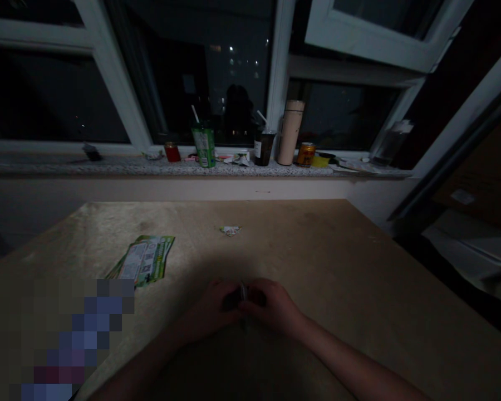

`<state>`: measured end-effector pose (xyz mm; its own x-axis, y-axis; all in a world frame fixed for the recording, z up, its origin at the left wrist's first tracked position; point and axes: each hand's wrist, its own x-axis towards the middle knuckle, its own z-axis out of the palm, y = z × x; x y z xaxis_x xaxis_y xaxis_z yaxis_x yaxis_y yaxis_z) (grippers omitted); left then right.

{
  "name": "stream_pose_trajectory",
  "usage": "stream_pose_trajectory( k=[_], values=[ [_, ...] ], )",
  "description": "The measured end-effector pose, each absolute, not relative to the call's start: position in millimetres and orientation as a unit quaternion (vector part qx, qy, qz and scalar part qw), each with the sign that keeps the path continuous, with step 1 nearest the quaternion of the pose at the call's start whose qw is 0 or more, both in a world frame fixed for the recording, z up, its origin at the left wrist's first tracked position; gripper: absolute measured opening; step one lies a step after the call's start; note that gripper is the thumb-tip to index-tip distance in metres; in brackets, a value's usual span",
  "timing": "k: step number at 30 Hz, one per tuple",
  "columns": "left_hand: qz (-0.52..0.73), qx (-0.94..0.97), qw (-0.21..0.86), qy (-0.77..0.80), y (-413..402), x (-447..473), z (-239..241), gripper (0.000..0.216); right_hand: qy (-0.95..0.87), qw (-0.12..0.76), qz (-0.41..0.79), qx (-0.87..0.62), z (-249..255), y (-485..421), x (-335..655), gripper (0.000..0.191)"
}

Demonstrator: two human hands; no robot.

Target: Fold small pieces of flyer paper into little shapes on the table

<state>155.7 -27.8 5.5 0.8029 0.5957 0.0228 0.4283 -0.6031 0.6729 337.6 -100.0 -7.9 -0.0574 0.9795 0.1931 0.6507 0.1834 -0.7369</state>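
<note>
My left hand (217, 306) and my right hand (275, 306) meet over the near middle of a wooden table (338, 267). Both have their fingers curled together around a small folded piece of paper (242, 292), whose thin edge sticks up between them. The light is dim and most of the paper is hidden by the fingers. A small folded paper shape (230, 230) lies on the table farther away, apart from both hands. A stack of green printed leaflets (144, 260) lies to the left of my left hand.
A stone windowsill (108, 166) runs behind the table under dark windows. On it stand a green cup with a straw (204, 145), a dark cup (264, 147), a tall beige flask (290, 132), a red jar (172, 151), an orange can (306, 154).
</note>
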Motion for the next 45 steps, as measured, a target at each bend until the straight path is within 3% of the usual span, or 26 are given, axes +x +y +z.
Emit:
stream_pose_trajectory(
  k=[5,12,19,25,29,40,45],
  values=[
    [0.137,0.872,0.360,0.301,-29,160,9,0.031,-0.644,0.371,0.289,-0.603,-6,-100,338,0.014],
    [0.188,0.799,0.484,0.305,-27,161,5,0.031,-0.626,0.418,0.312,-0.580,-4,-98,344,0.013],
    [0.204,0.799,0.457,0.334,-32,164,12,0.035,-0.631,0.422,0.292,-0.581,-8,-96,345,0.014],
    [0.209,0.789,0.470,0.337,-36,173,13,0.030,-0.645,0.401,0.268,-0.593,-7,-98,342,0.030],
    [0.202,0.792,0.465,0.341,-36,174,13,0.027,-0.649,0.389,0.259,-0.600,-9,-97,343,0.025],
    [0.221,0.806,0.434,0.337,-35,169,14,0.028,-0.621,0.437,0.310,-0.573,-9,-96,349,0.026],
    [0.235,0.783,0.480,0.318,-31,166,10,0.029,-0.610,0.473,0.377,-0.513,-9,-94,349,0.026]
  ],
)
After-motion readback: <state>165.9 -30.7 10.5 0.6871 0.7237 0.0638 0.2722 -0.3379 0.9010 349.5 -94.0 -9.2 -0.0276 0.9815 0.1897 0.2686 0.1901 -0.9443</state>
